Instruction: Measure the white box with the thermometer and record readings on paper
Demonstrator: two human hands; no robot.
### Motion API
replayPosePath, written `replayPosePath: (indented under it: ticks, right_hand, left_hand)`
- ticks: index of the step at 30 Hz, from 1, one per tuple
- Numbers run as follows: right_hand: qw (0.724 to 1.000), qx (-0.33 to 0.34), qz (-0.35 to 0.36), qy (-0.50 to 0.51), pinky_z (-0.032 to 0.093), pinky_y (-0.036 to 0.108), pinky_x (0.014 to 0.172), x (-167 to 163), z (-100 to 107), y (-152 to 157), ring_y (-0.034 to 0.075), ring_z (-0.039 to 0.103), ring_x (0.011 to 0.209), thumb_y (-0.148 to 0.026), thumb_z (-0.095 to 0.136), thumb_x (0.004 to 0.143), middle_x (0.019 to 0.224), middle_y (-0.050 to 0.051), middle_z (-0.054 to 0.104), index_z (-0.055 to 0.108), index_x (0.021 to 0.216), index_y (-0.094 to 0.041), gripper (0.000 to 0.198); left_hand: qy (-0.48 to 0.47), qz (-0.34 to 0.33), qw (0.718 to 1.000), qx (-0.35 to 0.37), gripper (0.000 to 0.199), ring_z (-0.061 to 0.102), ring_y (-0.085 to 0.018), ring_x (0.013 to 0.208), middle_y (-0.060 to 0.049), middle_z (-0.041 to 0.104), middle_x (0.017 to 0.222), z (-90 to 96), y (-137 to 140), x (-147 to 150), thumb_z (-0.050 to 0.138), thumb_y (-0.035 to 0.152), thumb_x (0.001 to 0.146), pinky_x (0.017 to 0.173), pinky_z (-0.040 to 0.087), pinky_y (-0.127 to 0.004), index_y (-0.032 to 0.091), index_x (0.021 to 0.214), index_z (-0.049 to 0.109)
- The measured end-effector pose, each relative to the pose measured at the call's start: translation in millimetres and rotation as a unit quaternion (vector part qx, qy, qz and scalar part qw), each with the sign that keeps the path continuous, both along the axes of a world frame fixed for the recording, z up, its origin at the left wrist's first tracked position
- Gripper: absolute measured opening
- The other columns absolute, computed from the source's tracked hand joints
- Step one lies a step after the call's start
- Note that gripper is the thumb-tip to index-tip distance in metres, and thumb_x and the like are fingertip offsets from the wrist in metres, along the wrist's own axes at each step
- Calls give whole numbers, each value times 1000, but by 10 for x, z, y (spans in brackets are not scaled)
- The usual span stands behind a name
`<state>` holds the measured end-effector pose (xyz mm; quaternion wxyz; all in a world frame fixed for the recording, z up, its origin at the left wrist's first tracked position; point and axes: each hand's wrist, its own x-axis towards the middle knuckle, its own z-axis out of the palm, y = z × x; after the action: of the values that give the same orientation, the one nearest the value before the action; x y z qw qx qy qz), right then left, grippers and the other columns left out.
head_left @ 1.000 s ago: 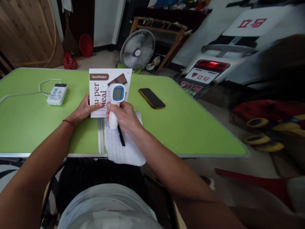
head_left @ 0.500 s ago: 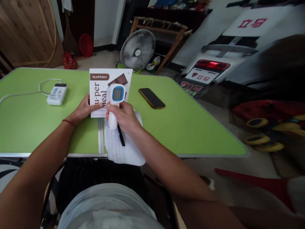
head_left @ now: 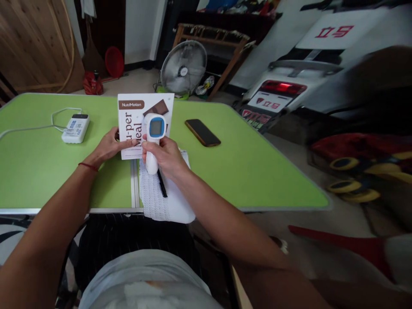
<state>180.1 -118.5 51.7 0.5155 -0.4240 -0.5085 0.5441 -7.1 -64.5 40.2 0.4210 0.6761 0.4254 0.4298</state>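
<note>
My left hand grips the left side of a white box marked "NutriMotion", its thumb across the front; the box stands upright on the table. My right hand is wrapped round the handle of a white infrared thermometer with a blue-framed screen facing me. The thermometer is in front of the box and covers part of its print. Below my right hand lie printed papers with a black pen on them, overhanging the table's front edge.
The green folding table holds a smartphone to the right and a white device with a cable to the left. Beyond it stand a fan, a red basin and a white scooter.
The whole view has shifted slightly. Both hands keep their grips on the box and the thermometer, with little other visible movement.
</note>
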Motion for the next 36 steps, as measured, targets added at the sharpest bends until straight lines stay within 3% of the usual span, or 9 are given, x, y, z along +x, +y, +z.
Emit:
replayPosePath:
  ticks: [5,10,15,20,22,27,31,34,36]
  right_hand:
    - [999,18,19,-44,50,33,59,115,-24,-23,14,57,58,-45,76,70,63,-5,62,64,85,-23,30]
    - [977,49,18,-209,50,35,67,638,-89,-83,17,60,66,-37,77,63,69,-1,68,70,81,-21,25]
    - [912,52,22,-405,49,33,69,1174,-240,-28,21,64,74,-27,71,65,84,3,75,75,93,-20,29]
    - [827,137,32,-544,52,36,76,1395,-390,209,26,68,87,-26,70,72,99,9,77,77,105,-22,34]
    - [822,152,37,-547,54,41,87,1437,-412,321,30,69,98,-27,73,73,109,10,77,76,115,-24,43]
    - [853,113,66,-505,53,50,104,1499,-430,528,35,67,120,-22,80,67,132,13,70,71,129,-25,63]
    - [864,125,69,-484,54,53,101,1495,-448,590,33,67,117,-20,80,68,129,11,71,72,125,-29,57]
    - [844,134,47,-517,52,56,103,1458,-396,539,36,66,115,-17,79,67,124,14,71,72,122,-25,56]
    - [816,168,12,-552,47,58,106,1393,-308,437,39,62,120,-10,76,65,125,17,68,71,120,-21,57]
  left_hand:
    - [-42,32,998,-43,68,68,-29,104,-13,72,116,-40,12,28,94,47,57,91,55,-45,15,108,62]
    - [-119,70,986,-96,68,68,-27,101,-13,72,118,-151,115,17,96,36,54,87,56,-42,15,108,60]
    - [-136,84,986,-54,75,67,-28,109,-12,70,121,-187,182,-48,97,29,52,92,56,-42,16,114,58]
    - [-124,61,990,4,83,65,-32,115,-12,70,121,-175,159,-61,98,32,51,94,56,-46,19,120,54]
    - [-106,58,992,35,81,62,-34,122,-11,69,123,-189,162,-76,97,36,54,98,55,-48,21,121,53]
    - [-38,74,993,86,80,53,-37,131,-11,64,126,-239,232,-148,92,44,62,104,49,-53,22,127,52]
    - [43,133,973,182,102,24,-44,150,-14,49,145,-201,248,-163,94,50,58,117,33,-59,19,141,44]
    - [94,205,939,259,109,15,-45,152,-15,35,154,-131,163,-119,94,53,59,121,24,-63,21,146,38]
    - [106,234,924,285,97,20,-43,150,-15,35,152,-79,67,-67,90,55,67,120,28,-63,23,144,39]
